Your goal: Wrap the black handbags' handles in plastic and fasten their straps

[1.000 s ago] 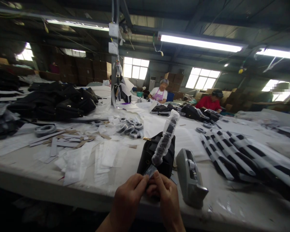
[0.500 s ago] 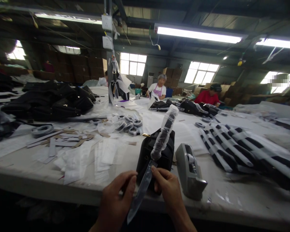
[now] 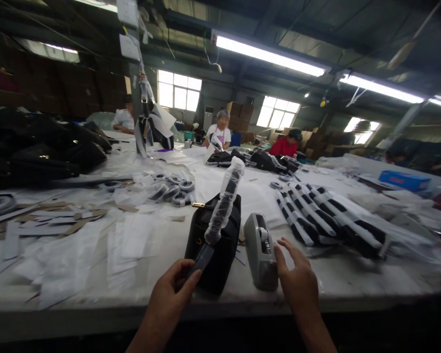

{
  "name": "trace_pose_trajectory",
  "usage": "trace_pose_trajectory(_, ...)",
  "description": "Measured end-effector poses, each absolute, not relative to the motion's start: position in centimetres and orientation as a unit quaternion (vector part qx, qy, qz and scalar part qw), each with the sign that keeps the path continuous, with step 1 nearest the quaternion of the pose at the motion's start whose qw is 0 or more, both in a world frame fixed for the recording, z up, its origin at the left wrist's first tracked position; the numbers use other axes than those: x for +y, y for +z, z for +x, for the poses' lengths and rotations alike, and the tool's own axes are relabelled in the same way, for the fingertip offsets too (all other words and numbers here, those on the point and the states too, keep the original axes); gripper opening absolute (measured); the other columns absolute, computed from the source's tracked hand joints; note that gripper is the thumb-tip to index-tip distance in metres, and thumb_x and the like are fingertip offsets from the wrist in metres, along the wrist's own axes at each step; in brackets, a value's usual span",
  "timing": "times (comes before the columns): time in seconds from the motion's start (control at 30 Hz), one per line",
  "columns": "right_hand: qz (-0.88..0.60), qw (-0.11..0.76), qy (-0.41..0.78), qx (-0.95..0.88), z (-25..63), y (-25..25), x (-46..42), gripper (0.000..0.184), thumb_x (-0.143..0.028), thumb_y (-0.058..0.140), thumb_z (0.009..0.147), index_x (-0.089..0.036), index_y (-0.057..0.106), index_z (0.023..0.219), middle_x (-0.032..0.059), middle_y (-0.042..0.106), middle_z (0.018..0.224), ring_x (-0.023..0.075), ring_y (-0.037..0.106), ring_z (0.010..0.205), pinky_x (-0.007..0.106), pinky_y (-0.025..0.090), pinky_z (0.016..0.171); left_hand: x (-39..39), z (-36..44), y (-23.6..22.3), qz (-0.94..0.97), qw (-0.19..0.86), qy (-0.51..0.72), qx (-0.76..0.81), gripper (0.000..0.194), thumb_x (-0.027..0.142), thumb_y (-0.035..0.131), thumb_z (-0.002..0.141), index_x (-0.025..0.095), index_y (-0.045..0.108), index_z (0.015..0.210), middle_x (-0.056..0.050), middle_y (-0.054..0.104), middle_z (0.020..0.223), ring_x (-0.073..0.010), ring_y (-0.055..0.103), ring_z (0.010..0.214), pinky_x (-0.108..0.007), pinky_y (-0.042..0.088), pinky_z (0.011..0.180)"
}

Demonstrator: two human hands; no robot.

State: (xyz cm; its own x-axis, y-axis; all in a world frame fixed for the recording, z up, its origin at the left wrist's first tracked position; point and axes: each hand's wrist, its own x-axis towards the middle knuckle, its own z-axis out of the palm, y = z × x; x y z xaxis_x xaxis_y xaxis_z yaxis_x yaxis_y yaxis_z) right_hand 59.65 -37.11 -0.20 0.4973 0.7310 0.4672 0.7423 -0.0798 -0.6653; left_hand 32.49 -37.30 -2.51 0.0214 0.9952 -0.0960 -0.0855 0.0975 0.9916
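My left hand (image 3: 176,289) pinches the lower end of a black strap (image 3: 205,256) near the table's front edge. Crinkled clear plastic wrap (image 3: 224,211) covers the strap's upper part. Behind and beneath it stands a black bag (image 3: 226,255) with a gold-coloured metal piece at its top left. To the bag's right is a grey tape dispenser (image 3: 255,260). My right hand (image 3: 297,274) is at the dispenser's right side, fingers apart and thumb close to its front end; whether it touches the dispenser or the tape I cannot tell.
Loose paper strips (image 3: 59,218), white sheets (image 3: 132,240) and rolled straps (image 3: 174,189) lie left. Several black pieces with white wrapping (image 3: 327,215) lie right. A dark pile of bags (image 3: 40,147) sits far left. Co-workers (image 3: 220,132) are across the table (image 3: 158,289).
My right hand has left the strap and moved right to the tape dispenser. My left hand now grips the strap's lower end. The view has turned right.
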Motion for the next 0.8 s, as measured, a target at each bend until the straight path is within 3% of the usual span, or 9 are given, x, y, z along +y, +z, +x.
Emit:
trace_pose_trajectory(0.07, -0.753, 0.438, 0.073, -0.486, 61.9, -1.2, -36.7, 0.055, -0.062, 0.054, 0.075, -0.016, 0.077, 0.093, 0.0175, 0.059, 0.133, 0.0385, 0.046, 0.129, 0.049, 0.029, 0.110, -37.4, 32.7, -2.4, 0.451, 0.548, 0.494, 0.502, 0.041, 0.050, 0.075, 0.069, 0.017, 0.065, 0.091, 0.003, 0.061, 0.069, -0.0095, 0.049, 0.051, -0.018, 0.039, 0.044)
trace_pose_trajectory(0.13, -0.748, 0.432, 0.189, -0.466, 62.9, -1.9, -36.4, 0.053, -0.065, 0.055, 0.075, -0.018, 0.079, 0.083, 0.0149, 0.063, 0.130, 0.0370, 0.048, 0.129, 0.048, 0.029, 0.111, -37.4, 32.9, -2.5, 0.450, 0.551, 0.492, 0.502, 0.041, 0.050, 0.076, 0.068, 0.018, 0.066, 0.091, 0.003, 0.063, 0.068, -0.0106, 0.051, 0.052, -0.019, 0.041, 0.045)
trace_pose_trajectory(0.3, -0.661, 0.546, 0.376, -0.351, 61.7, -0.7, -37.0, 0.048, -0.063, 0.063, 0.076, -0.021, 0.078, 0.094, 0.0096, 0.073, 0.112, 0.0314, 0.049, 0.129, 0.045, 0.035, 0.108, -37.3, 32.7, -3.5, 0.462, 0.546, 0.484, 0.505, 0.044, 0.053, 0.075, 0.068, 0.018, 0.067, 0.092, 0.002, 0.064, 0.064, -0.0125, 0.054, 0.049, -0.020, 0.041, 0.043)
trace_pose_trajectory(0.43, -0.613, 0.610, 0.387, -0.321, 60.6, 1.6, -38.4, 0.037, -0.053, 0.074, 0.072, -0.023, 0.078, 0.093, 0.0057, 0.064, 0.131, 0.0286, 0.044, 0.133, 0.040, 0.034, 0.111, -37.3, 32.8, -3.7, 0.444, 0.539, 0.505, 0.508, 0.046, 0.054, 0.077, 0.065, 0.017, 0.067, 0.092, 0.002, 0.064, 0.063, -0.0128, 0.054, 0.050, -0.020, 0.042, 0.044)
trace_pose_trajectory(0.57, -0.624, 0.604, 0.376, -0.325, 59.9, 2.2, -40.1, 0.042, -0.053, 0.074, 0.074, -0.021, 0.076, 0.102, 0.0066, 0.064, 0.130, 0.0288, 0.047, 0.131, 0.040, 0.035, 0.111, -37.6, 33.0, -3.2, 0.434, 0.535, 0.509, 0.516, 0.046, 0.054, 0.077, 0.065, 0.017, 0.067, 0.091, 0.003, 0.063, 0.062, -0.0128, 0.052, 0.049, -0.021, 0.043, 0.046)
trace_pose_trajectory(0.67, -0.634, 0.603, 0.383, -0.295, 59.5, 1.0, -41.3, 0.044, -0.052, 0.078, 0.071, -0.020, 0.076, 0.101, 0.0074, 0.069, 0.122, 0.0283, 0.055, 0.122, 0.034, 0.048, 0.098, -37.8, 33.0, -2.9, 0.433, 0.533, 0.502, 0.526, 0.046, 0.054, 0.077, 0.064, 0.018, 0.068, 0.091, 0.004, 0.060, 0.058, -0.0139, 0.052, 0.050, -0.021, 0.043, 0.047)
trace_pose_trajectory(0.8, -0.608, 0.635, 0.430, -0.204, 59.2, -1.3, -42.0, 0.039, -0.045, 0.088, 0.059, -0.020, 0.078, 0.087, 0.0044, 0.076, 0.094, 0.0191, 0.070, 0.085, 0.024, 0.057, 0.070, -37.8, 32.9, -3.1, 0.427, 0.533, 0.503, 0.529, 0.047, 0.055, 0.078, 0.063, 0.019, 0.068, 0.090, 0.004, 0.062, 0.059, -0.0143, 0.054, 0.050, -0.022, 0.045, 0.048)
